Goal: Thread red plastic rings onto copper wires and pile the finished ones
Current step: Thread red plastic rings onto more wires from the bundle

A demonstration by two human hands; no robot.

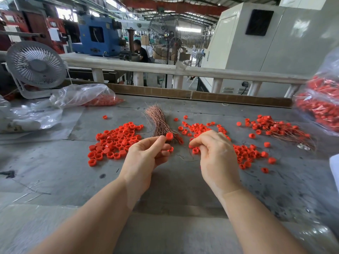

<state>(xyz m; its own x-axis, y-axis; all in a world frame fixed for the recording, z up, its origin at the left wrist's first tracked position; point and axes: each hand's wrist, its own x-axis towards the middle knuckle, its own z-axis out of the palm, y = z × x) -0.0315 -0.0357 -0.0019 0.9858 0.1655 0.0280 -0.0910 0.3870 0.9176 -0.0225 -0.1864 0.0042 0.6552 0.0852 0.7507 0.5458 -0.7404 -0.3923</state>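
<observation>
Red plastic ring [169, 136] is pinched between thumb and forefinger of the left hand [146, 156]; the right hand [214, 153] curls round another red ring [195, 150] and apparently a thin copper wire [185, 158], hard to see. Threading is judged in hand: wire tip must meet ring bore. Bristly wire bundle [157, 120] lies mid-worktop [55, 171]; finished pile [275, 127] near the right edge.

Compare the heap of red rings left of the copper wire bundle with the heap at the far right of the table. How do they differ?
The left heap is loose rings only, packed closely; the far-right heap has thin copper wires running through and trailing from its rings. The left heap lies nearer the left hand; the far-right heap lies beyond the right hand. Both are red plastic on the grey table.
</observation>
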